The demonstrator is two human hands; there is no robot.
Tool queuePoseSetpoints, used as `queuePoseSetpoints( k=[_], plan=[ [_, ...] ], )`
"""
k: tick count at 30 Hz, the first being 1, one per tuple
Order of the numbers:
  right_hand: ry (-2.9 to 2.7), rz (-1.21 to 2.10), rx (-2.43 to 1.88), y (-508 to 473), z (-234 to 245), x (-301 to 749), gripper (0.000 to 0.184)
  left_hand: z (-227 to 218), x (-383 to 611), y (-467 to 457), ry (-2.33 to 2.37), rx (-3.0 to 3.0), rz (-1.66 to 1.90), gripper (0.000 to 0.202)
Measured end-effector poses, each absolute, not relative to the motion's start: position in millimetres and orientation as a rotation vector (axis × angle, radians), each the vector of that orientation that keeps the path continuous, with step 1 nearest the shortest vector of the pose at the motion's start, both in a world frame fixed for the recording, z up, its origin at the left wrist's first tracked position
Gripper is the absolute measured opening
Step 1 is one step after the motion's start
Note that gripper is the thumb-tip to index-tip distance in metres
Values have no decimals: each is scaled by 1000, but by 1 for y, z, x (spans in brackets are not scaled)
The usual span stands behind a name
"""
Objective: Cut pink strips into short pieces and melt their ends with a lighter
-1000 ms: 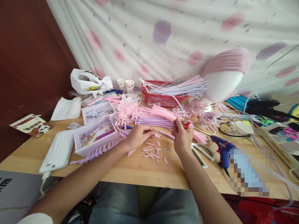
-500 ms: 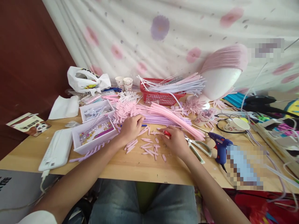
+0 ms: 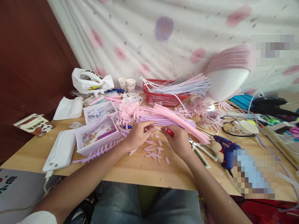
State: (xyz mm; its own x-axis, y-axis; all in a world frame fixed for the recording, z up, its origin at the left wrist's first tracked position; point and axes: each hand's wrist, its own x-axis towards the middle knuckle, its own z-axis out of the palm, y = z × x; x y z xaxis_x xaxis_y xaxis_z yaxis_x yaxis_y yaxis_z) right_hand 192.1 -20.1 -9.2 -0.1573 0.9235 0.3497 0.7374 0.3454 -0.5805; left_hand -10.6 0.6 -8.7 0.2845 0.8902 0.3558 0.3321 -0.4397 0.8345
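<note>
- Pink slender pieces (image 3: 149, 149), strewn loosely over the bare front middle of the wooden tabletop (image 3: 130, 171), just below and between both hands.
- Left hand (image 3: 140, 135) above the left side of that scatter, thumb and forefinger brought narrowly together; too small to tell what, if anything, is pinched there.
- Right hand (image 3: 178, 140) opposite, fingers curled around a small red object (image 3: 169, 132), fingertips close to those of the left.
- Just behind the hands, long pink stems (image 3: 179, 122) laid in a thick bundle across purple stems (image 3: 149, 119).
- Behind the left hand, a heap of short pink tufts (image 3: 128, 114); left of that hand, a white box (image 3: 98, 148) holding beads and jewelled trinkets.
- Beside the right wrist, scissors (image 3: 194, 143) lying flat, handles toward the front edge; farther right, a blue glue gun (image 3: 226, 147).
- Toward the back, a red basket (image 3: 163, 100) full of pale stems, near a white head form (image 3: 227, 83) capped in pink.
- Behind everything, a flower-printed curtain (image 3: 130, 28).
</note>
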Motion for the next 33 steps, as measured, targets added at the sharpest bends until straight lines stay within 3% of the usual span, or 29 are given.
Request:
queuePoseSetpoints(
  k=[6,10,17,19,25,33],
  plan=[
    [-1718,543,-1323,-19,5,182,9,-9,-11,2,1062,1864,1144,15],
    [-1588,658,-1340,-20,-4,185,14,-8,-17,9,1070,1918,1071,13],
    [-1575,806,-1378,-18,-17,198,20,3,-32,19,1151,2151,858,27],
    [-1699,796,-1416,-20,-17,201,15,11,-39,22,1264,2167,851,31],
    [-2025,660,-1427,-30,-20,204,14,33,-59,13,1402,2243,530,19],
    [-1985,458,-1388,-44,-11,210,23,17,-54,-26,1545,2372,189,21]
  ],
)
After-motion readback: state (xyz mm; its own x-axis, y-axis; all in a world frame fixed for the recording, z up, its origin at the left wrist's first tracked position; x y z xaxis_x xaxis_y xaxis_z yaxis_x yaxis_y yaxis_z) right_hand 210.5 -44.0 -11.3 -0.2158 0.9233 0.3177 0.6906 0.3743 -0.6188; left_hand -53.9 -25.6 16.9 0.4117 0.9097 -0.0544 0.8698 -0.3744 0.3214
